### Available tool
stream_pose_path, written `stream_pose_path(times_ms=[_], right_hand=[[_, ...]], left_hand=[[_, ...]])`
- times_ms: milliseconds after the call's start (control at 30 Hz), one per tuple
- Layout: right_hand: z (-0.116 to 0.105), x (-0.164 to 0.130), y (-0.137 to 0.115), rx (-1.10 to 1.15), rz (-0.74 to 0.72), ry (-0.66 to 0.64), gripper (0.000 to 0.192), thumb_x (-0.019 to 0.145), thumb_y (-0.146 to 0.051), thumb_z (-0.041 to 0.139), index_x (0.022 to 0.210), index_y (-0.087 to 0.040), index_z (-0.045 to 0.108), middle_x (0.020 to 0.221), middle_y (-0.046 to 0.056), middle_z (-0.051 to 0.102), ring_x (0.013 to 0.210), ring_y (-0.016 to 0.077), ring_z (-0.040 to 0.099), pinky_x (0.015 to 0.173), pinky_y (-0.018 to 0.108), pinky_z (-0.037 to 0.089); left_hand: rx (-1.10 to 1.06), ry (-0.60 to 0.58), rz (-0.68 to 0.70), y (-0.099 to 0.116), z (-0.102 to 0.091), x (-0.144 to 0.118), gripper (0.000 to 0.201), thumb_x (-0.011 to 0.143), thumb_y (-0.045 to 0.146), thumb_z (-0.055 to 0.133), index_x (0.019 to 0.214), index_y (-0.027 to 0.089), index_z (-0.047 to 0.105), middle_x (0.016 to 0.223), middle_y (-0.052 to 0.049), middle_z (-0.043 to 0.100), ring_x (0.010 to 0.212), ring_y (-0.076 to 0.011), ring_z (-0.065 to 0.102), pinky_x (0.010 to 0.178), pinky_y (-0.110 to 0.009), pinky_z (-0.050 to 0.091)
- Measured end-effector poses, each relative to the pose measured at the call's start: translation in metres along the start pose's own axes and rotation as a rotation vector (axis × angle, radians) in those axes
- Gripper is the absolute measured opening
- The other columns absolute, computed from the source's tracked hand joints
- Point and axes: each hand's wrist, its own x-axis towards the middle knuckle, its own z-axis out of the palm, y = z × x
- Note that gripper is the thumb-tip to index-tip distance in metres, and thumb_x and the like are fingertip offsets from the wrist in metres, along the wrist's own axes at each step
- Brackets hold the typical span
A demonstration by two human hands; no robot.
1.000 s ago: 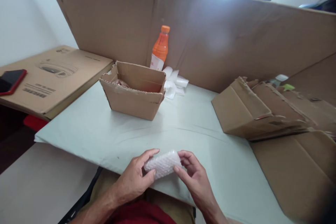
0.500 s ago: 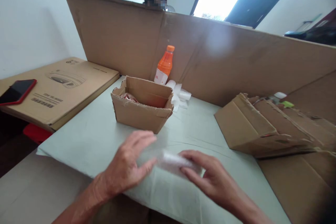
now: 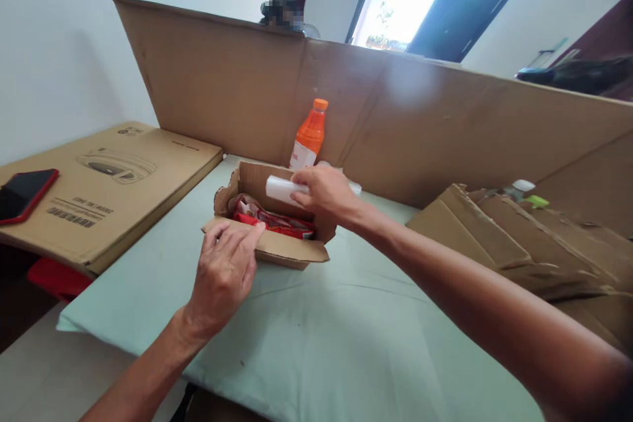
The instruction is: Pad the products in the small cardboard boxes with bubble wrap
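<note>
My right hand (image 3: 324, 191) pinches a small roll of translucent white plastic (image 3: 281, 190) and holds it over the opening of a small cardboard box (image 3: 291, 249). Inside that box lie red, shiny packets (image 3: 277, 223). My left hand (image 3: 227, 260) grips the box's front flap at its left part, and the flap leans outward toward me. Behind the box stands an orange bottle (image 3: 310, 135) with a white label. More white plastic rolls (image 3: 353, 188) are mostly hidden behind my right hand.
A tall cardboard panel (image 3: 212, 72) stands along the table's (image 3: 297, 343) back. On the left, a flat printed carton (image 3: 133, 198) bears a red-edged phone (image 3: 27, 194). Several torn cardboard boxes (image 3: 475, 231), with a clear bottle (image 3: 520, 189), stand on the right.
My right hand has carried the plastic roll forward from the table's front to above the box. My left hand has moved up onto the front flap, which now tilts outward, showing the red packets.
</note>
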Motion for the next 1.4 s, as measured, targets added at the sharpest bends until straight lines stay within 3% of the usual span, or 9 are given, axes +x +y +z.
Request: stream_pose_path(times_ms=[167, 367, 600, 700, 867, 967, 1067, 1233, 1400], right_hand=[[0.031, 0.033, -0.020, -0.235, -0.123, -0.196, 0.021, 0.087, -0.020, 0.064, 0.104, -0.014, 0.075, 0.102, 0.016, 0.077, 0.098, 0.0288, 0.072, 0.078, 0.033, 0.050], [0.049, 0.044, -0.040, -0.401, -0.219, -0.308, 0.016, 0.085, -0.007, 0.064, 0.079, -0.014, 0.077, 0.092, 0.016, 0.079, 0.097, 0.0303, 0.073, 0.080, 0.039, 0.050], [0.038, 0.047, -0.037, -0.386, -0.233, -0.362, 0.012, 0.086, -0.011, 0.065, 0.083, -0.012, 0.077, 0.090, 0.017, 0.079, 0.089, 0.0284, 0.074, 0.073, 0.034, 0.050], [0.010, 0.021, -0.016, -0.304, -0.159, -0.232, 0.017, 0.090, -0.026, 0.064, 0.086, -0.013, 0.075, 0.087, 0.014, 0.077, 0.084, 0.0279, 0.072, 0.072, 0.036, 0.050], [0.002, -0.085, 0.040, 0.161, 0.171, 0.471, 0.021, 0.095, -0.037, 0.057, 0.096, -0.022, 0.072, 0.092, 0.006, 0.076, 0.079, 0.0199, 0.068, 0.078, 0.036, 0.051], [0.049, -0.133, 0.048, 0.457, 0.278, 0.354, 0.041, 0.088, -0.042, 0.064, 0.123, -0.021, 0.065, 0.113, 0.011, 0.074, 0.091, 0.0243, 0.069, 0.072, 0.036, 0.054], [0.105, -0.134, 0.027, 0.631, 0.274, 0.215, 0.072, 0.081, -0.046, 0.072, 0.144, -0.020, 0.049, 0.137, 0.016, 0.063, 0.114, 0.0292, 0.064, 0.084, 0.042, 0.055], [0.122, -0.113, 0.024, 0.809, 0.340, 0.238, 0.059, 0.084, -0.038, 0.064, 0.137, -0.016, 0.052, 0.125, 0.014, 0.069, 0.094, 0.0241, 0.067, 0.080, 0.038, 0.056], [0.106, -0.187, 0.084, 0.803, 0.522, 0.285, 0.051, 0.080, -0.053, 0.068, 0.112, -0.013, 0.063, 0.103, 0.014, 0.074, 0.080, 0.0258, 0.068, 0.067, 0.036, 0.054]], left_hand=[[-0.033, -0.013, -0.001, -0.003, 0.000, 0.003, 0.050, 0.088, -0.003, 0.051, 0.135, 0.012, 0.050, 0.106, -0.010, 0.071, 0.105, -0.0222, 0.064, 0.104, -0.047, 0.044], [-0.088, -0.041, -0.004, -0.008, 0.000, 0.001, 0.049, 0.090, -0.002, 0.050, 0.137, 0.013, 0.050, 0.108, -0.009, 0.073, 0.105, -0.0213, 0.066, 0.106, -0.048, 0.043], [-0.061, 0.026, -0.005, -0.012, 0.000, 0.003, 0.056, 0.088, 0.003, 0.055, 0.142, 0.019, 0.047, 0.119, -0.011, 0.070, 0.119, -0.0267, 0.062, 0.110, -0.052, 0.041], [-0.035, 0.168, -0.106, -0.019, -0.008, -0.002, 0.076, 0.084, 0.009, 0.066, 0.153, 0.023, 0.036, 0.141, -0.015, 0.056, 0.138, -0.0324, 0.048, 0.116, -0.057, 0.036], [-0.382, 0.096, -0.585, -0.059, 0.002, -0.024, 0.077, 0.086, 0.027, 0.068, 0.154, 0.027, 0.033, 0.155, -0.014, 0.044, 0.142, -0.0320, 0.045, 0.116, -0.055, 0.039], [-0.679, -0.050, -0.841, -0.081, 0.022, -0.037, 0.078, 0.081, 0.039, 0.072, 0.150, 0.023, 0.039, 0.157, -0.016, 0.042, 0.142, -0.0340, 0.045, 0.113, -0.055, 0.042], [-0.892, -0.111, -0.922, -0.086, 0.036, -0.039, 0.075, 0.077, 0.045, 0.074, 0.141, 0.018, 0.048, 0.147, -0.016, 0.052, 0.136, -0.0332, 0.050, 0.110, -0.050, 0.046], [-0.910, -0.082, -0.920, -0.054, 0.047, -0.019, 0.066, 0.075, 0.041, 0.074, 0.133, 0.016, 0.053, 0.130, -0.011, 0.064, 0.123, -0.0272, 0.059, 0.105, -0.039, 0.048], [-0.999, -0.252, -0.810, 0.020, 0.065, -0.012, 0.073, 0.078, 0.032, 0.068, 0.145, 0.019, 0.043, 0.144, -0.014, 0.056, 0.128, -0.0272, 0.057, 0.108, -0.043, 0.048]])
